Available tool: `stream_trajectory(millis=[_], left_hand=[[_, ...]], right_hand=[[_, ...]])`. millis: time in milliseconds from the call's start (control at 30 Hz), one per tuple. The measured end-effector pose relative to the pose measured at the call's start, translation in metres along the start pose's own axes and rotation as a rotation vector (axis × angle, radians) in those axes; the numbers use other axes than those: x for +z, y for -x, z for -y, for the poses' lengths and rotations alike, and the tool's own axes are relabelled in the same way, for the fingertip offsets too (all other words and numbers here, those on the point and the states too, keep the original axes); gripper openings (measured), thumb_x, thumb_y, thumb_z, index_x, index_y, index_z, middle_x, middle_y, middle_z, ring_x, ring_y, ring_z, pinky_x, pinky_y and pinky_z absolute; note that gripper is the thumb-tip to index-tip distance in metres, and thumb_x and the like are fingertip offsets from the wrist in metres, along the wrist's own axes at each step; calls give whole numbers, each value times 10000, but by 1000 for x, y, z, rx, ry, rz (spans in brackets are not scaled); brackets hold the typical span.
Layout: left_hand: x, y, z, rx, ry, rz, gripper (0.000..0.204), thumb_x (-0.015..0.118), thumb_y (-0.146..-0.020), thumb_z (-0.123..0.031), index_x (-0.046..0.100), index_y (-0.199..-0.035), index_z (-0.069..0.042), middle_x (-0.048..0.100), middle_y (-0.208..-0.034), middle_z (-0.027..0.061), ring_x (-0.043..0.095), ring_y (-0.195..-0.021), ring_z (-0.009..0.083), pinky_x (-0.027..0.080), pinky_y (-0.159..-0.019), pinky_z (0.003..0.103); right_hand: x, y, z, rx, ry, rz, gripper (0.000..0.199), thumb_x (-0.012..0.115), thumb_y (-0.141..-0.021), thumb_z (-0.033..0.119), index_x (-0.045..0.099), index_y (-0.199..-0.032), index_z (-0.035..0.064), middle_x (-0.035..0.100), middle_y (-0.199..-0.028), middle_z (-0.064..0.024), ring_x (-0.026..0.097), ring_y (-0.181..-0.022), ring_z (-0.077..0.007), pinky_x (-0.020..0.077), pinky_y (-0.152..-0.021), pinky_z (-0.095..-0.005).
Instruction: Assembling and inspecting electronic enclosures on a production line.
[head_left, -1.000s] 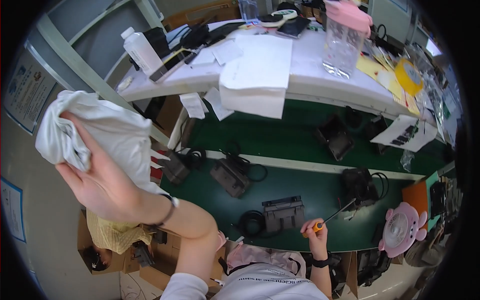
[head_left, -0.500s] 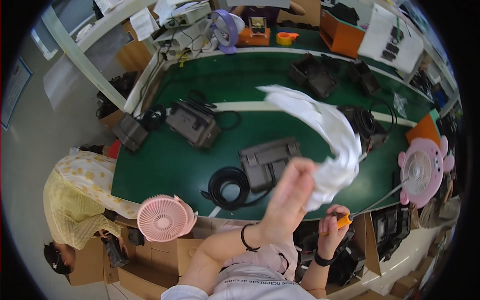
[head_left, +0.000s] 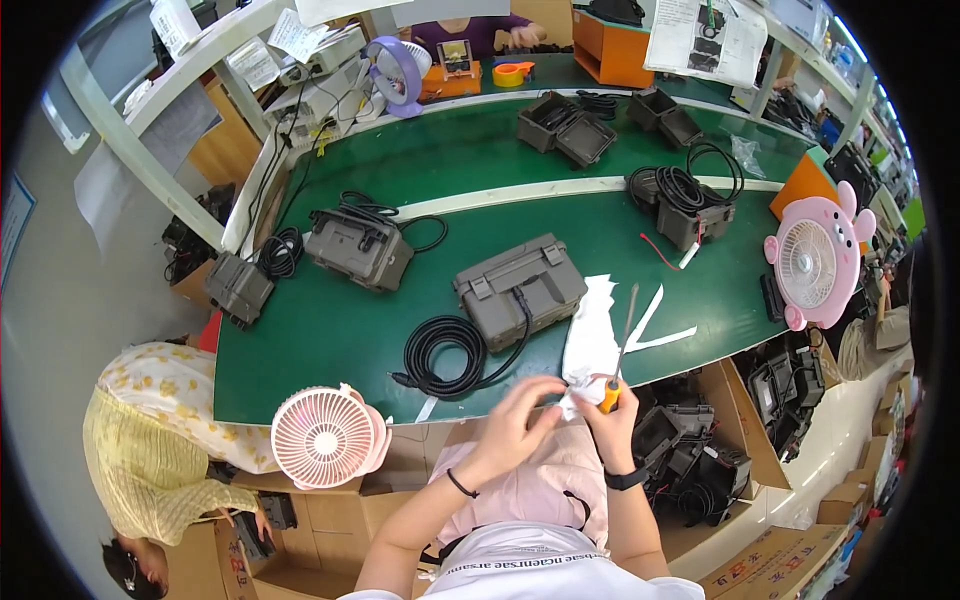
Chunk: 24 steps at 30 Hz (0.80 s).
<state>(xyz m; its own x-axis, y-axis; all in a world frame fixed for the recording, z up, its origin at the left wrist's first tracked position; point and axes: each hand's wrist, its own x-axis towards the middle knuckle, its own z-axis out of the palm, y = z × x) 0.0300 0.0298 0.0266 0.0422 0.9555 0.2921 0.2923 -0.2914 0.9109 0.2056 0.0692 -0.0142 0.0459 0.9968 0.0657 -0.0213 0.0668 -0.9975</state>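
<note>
My left hand (head_left: 518, 425) and my right hand (head_left: 611, 428) meet just below the front edge of the green bench (head_left: 330, 335). Both pinch the lower end of a white cloth (head_left: 590, 340) that drapes up onto the bench. My right hand also grips an orange-handled screwdriver (head_left: 618, 345), with its thin shaft pointing up over the cloth. Just left of the cloth sits a grey plastic case (head_left: 520, 287) with a coiled black cable (head_left: 445, 355) plugged into it.
A pink desk fan (head_left: 325, 435) stands at the bench's front left and a pink pig-shaped fan (head_left: 812, 262) at the right end. More grey cases (head_left: 360, 247) with cables lie across the bench. A person in yellow (head_left: 150, 440) bends low at left. Cardboard boxes (head_left: 740, 440) of parts sit below right.
My left hand has come down from waving the white cloth in the air, and the cloth now rests on the bench edge. Both hands have closed together on it. The view has tilted downward.
</note>
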Motion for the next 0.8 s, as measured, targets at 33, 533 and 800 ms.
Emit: stream_trajectory(millis=[33, 533, 800], left_hand=[[-11, -7, -1, 178, -333, -129, 243, 690, -863, -128, 608, -1075, -44, 562, -1210, 135, 554, -1173, 286, 457, -975, 379], [-31, -67, 21, 170, -643, -267, 265, 778, -763, -139, 628, -979, -103, 333, -1461, 240, 282, -1355, 552, 408, -1028, 571], [-39, -67, 28, 240, -758, -190, 196, 734, -792, -145, 600, -843, -13, 319, -1466, 306, 282, -1337, 591, 404, -1060, 542]], right_hand=[[1, -10, 8, -1, 10, -4, 338, 824, -713, 77, 631, -974, -18, 657, -854, -20, 606, -786, -96, 502, -705, -263], [85, -115, 79, -434, 759, 39, 420, 809, -664, 112, 601, -1028, 83, 594, -1000, -83, 666, -848, -304, 539, -676, -388], [79, -102, 81, -545, 832, 185, 293, 762, -743, 154, 705, -1030, 152, 596, -1042, -36, 654, -801, -245, 529, -683, -342]])
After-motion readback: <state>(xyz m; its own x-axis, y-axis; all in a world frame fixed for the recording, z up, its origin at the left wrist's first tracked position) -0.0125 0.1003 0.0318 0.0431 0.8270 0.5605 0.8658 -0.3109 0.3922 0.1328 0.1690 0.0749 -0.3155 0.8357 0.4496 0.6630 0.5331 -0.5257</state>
